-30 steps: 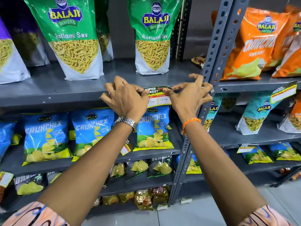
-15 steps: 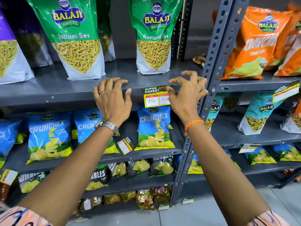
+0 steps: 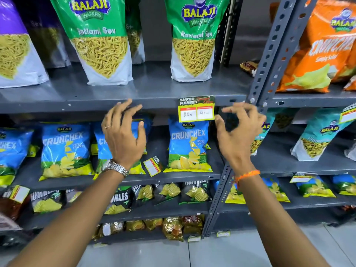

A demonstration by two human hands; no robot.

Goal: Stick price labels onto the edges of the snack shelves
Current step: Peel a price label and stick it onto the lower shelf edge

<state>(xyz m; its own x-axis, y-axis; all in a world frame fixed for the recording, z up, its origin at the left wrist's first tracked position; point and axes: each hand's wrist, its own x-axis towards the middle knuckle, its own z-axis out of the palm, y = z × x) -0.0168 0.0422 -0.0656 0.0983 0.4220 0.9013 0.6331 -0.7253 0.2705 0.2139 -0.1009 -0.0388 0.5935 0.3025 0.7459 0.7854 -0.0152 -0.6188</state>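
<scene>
Grey slotted-steel shelving fills the view, with a pale tiled floor below. Two bare hands hover in front of the second shelf's edge (image 3: pixel 154 104), both empty with fingers spread. The left hand (image 3: pixel 123 137), a ring on one finger and a metal watch (image 3: pixel 115 167) at the wrist, is raised with its fingertips near the edge, well to the left of the label (image 3: pixel 196 109). The right hand (image 3: pixel 240 132), with an orange thread (image 3: pixel 247 175) around the wrist, is loosely curled just right of the label, apart from it. That label is stuck on the shelf edge and hangs below it; it reads "SUPER MARKET", with two white boxes handwritten "80" and "40". A second label (image 3: pixel 153 165) lies loose on the shelf below, between two blue bags. Four blue "BALAJI CRUNCHEX Simply Salted" bags show on that shelf, the clearest one (image 3: pixel 188 147) directly under the stuck label. Above stand two green "BALAJI WAFERS Ratlami Sev" bags in front, one (image 3: pixel 98 41) left and one (image 3: pixel 193 39) right. An orange Crunchex bag (image 3: pixel 319 51) sits in the right bay, where another label (image 3: pixel 347 113) hangs from the edge.
</scene>
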